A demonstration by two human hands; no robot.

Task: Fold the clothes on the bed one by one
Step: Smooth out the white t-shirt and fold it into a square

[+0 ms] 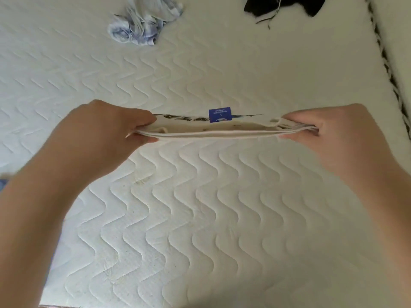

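Observation:
I hold a white garment [213,130] stretched flat between both hands, seen edge-on above the bed. A blue label [220,114] shows at its far edge, beside a dark print. My left hand [104,134] pinches its left end and my right hand [342,134] pinches its right end. A crumpled blue-and-white garment [142,25] lies at the far left of the bed. A black garment [287,5] with dangling cords lies at the far right top.
The white quilted mattress [200,218] fills the view. Its right edge [387,70] has dark patterned trim, with a pale surface beyond. A bit of blue [3,183] shows at the left edge.

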